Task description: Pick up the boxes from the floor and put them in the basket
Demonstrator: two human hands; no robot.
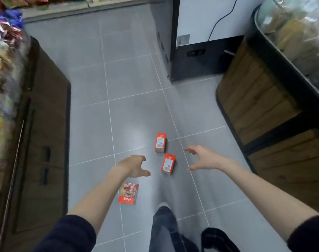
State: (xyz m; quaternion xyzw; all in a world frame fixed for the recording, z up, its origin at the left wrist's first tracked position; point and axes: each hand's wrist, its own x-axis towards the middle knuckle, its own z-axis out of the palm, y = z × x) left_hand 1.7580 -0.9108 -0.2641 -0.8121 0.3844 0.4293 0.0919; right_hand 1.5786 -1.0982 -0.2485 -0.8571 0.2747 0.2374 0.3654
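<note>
Three small cardboard boxes are seen on the grey tiled floor. A red box with a white barcode label is set farthest from the person. A second red barcode box is placed just beside it and nearer, with a narrow gap between the two. A flat red box printed with a food picture is laid face up to the near left, apart from the pair and partly covered in view by the left forearm.

The left hand is held between the picture box and the second barcode box, with its fingers spread and released, so nothing is gripped. The right hand is held on the other side of the barcode boxes, its fingers likewise spread, slightly curved and empty. No box is touched by either hand.

A dark trouser leg is seen below the boxes.

The strip of floor is bounded on the left by a dark brown wooden cabinet topped with blurred snack packets. On the right it is bounded by a rounded wooden-plank display stand loaded with clear bags. Behind the stand, a white and black appliance is stood on the floor, with a black cable hung down its side.
</note>
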